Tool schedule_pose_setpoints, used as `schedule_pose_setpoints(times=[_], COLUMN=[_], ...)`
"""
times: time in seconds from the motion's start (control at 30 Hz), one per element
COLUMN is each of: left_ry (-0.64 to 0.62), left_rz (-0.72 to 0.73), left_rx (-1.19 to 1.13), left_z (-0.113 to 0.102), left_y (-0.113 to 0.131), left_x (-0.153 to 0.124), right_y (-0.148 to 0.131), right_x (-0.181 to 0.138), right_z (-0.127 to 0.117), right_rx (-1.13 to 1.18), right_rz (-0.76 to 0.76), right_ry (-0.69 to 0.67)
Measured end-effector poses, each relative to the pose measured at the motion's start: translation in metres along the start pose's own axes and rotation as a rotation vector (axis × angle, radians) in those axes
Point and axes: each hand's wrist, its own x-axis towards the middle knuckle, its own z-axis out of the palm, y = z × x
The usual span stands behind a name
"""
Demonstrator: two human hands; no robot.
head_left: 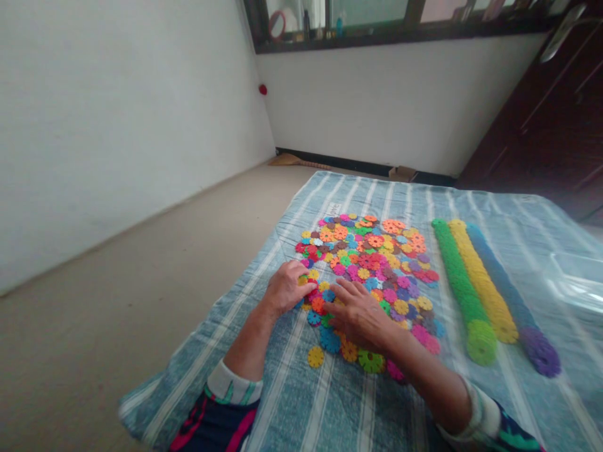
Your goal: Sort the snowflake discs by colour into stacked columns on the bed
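A wide spread of flat, notched plastic flower discs (374, 241) in many colours lies on the striped cloth. At its left edge is my left hand (285, 289), thumb and fingers apart around a few discs, with a yellow disc (302, 280) showing in the gap. My right hand (362, 315) rests palm down over the near part of the spread, its fingers stretched out and touching discs. An orange disc (318, 305) shows between the two hands. Nearer to me lie a loose yellow disc (315, 357) and a green disc (371, 361). Discs under my right palm are hidden.
To the right lie long overlapping rows of discs: a green row (459, 276), a yellow row (481, 276) and a blue row (502, 279) ending in purple discs (539, 351). A clear plastic container (577, 276) stands at the far right. The blue-grey striped cloth (277, 364) drops at the left edge.
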Motion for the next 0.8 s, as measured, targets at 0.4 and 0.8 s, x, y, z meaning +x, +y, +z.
schedule_pose_setpoints(times=[0.4,0.8], left_ry=[0.015,-0.048], left_rz=[0.048,0.093], left_rx=[0.006,0.009], left_z=[0.003,0.000], left_y=[-0.008,-0.010], left_x=[0.000,0.006], right_y=[-0.009,0.000], right_x=[-0.026,-0.046], right_z=[-0.011,-0.005], right_rx=[0.030,-0.098], right_rz=[0.048,0.366], right_ry=[0.019,0.148])
